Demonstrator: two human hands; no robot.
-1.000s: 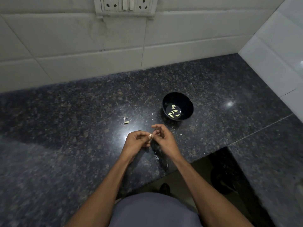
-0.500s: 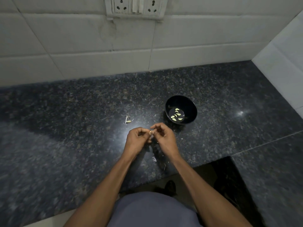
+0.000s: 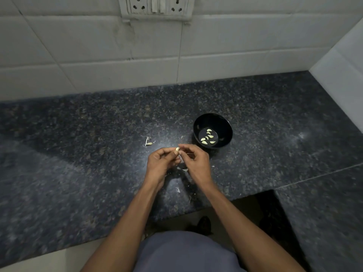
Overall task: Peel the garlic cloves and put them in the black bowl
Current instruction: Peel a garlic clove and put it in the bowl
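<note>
Granite, dark and speckled, forms the desk [image 3: 78, 154] that I view from the head camera. Its far edge meets a white tiled wall [image 3: 98, 55], and its right edge meets a second tiled wall at the far right corner.

I see both hands together above the middle of the desk, nearer the front edge than the far edge. The left hand [image 3: 160, 163] has its fingers curled and pinches a garlic clove [image 3: 177, 149] at its fingertips. The right hand [image 3: 196, 163] also has curled fingers, and its fingertips touch the same clove from the right. The clove is pale and is held clear of the desk surface.

I locate the black bowl [image 3: 225, 126] on the desk just beyond the right hand, towards the far right corner. Several peeled cloves [image 3: 207, 136] lie in its bottom.

A small garlic stem scrap [image 3: 148, 142] lies on the desk to the left of the hands, towards the far edge. Pale skin fragments [image 3: 184, 169] lie on the desk below and between the hands, with more scattered towards the front edge.

A switch and socket plate [image 3: 156, 6] is mounted on the far wall.
</note>
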